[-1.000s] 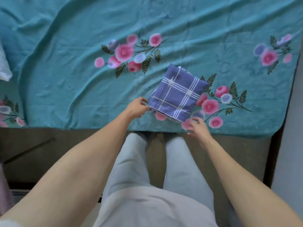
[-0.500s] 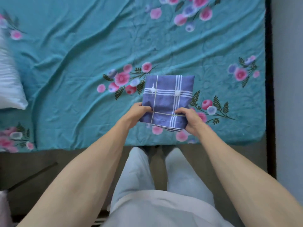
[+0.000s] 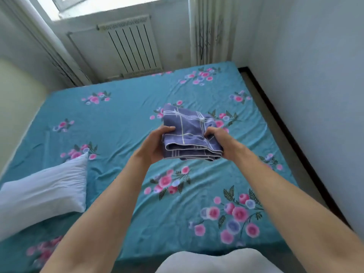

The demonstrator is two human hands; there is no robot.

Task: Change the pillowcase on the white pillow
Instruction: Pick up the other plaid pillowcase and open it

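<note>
Bedroom: bed covered by a teal floral sheet [image 3: 126, 123], radiator [image 3: 134, 44] below a window on the far wall. Left hand [image 3: 152, 145] grips the left edge of a folded blue checked pillowcase [image 3: 189, 134], thumb on top. Right hand [image 3: 218, 139] pinches its right edge, fingers curled into the fabric. The pillowcase is held above the sheet. The white pillow [image 3: 42, 194] lies on the bed, well left of both hands.

A teal floral bedsheet [image 3: 122, 134] covers the bed, with a white radiator [image 3: 131, 46] under the window [image 3: 102, 4] beyond.
</note>
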